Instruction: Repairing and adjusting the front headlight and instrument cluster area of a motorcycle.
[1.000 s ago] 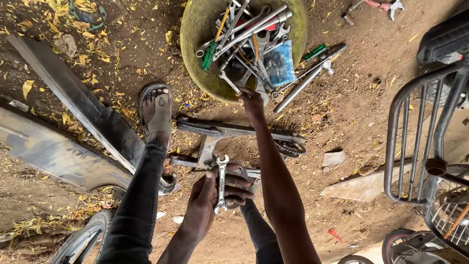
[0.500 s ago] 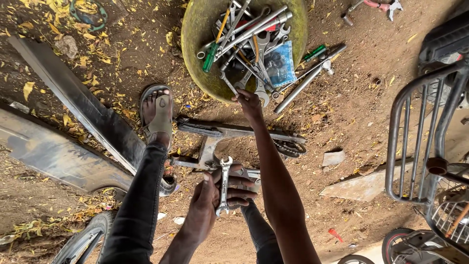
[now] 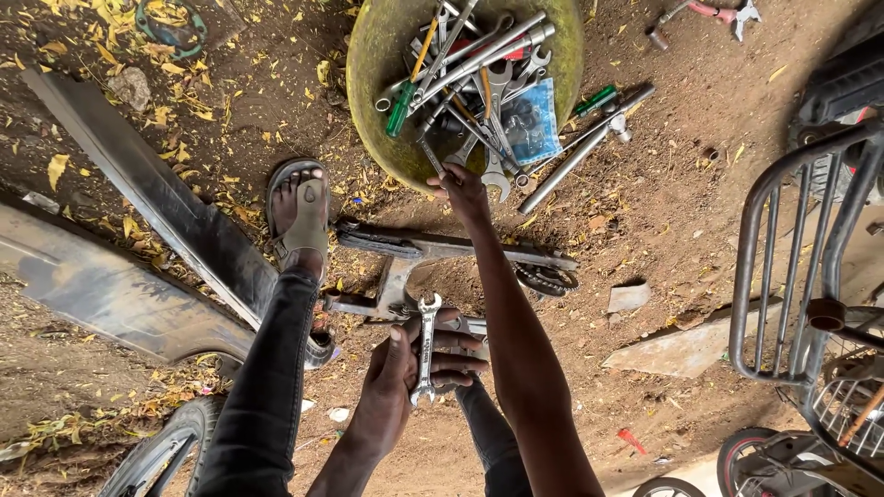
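My left hand (image 3: pixel 405 368) grips a double-ended open spanner (image 3: pixel 424 348), held upright near my knees. My right hand (image 3: pixel 460 184) stretches forward to the near rim of a yellow-green bowl (image 3: pixel 368 64) full of spanners, rods and screwdrivers (image 3: pixel 479 83). Its fingers close around a thin metal tool (image 3: pixel 433 158) at the bowl's edge. Between the two hands a dark metal motorcycle part with a chain sprocket (image 3: pixel 543 274) lies on the dirt. My sandalled foot (image 3: pixel 299 216) rests to the left of it.
Long grey body panels (image 3: pixel 138 193) lie at the left. A metal carrier rack (image 3: pixel 810 258) and wheels stand at the right. A long socket bar (image 3: pixel 585 147) leans out of the bowl. Pliers (image 3: pixel 709 14) lie at the top right. Yellow leaves litter the ground.
My right hand has reached a little further up to the bowl's rim and closed on a thin tool there. The left hand keeps the spanner in place.
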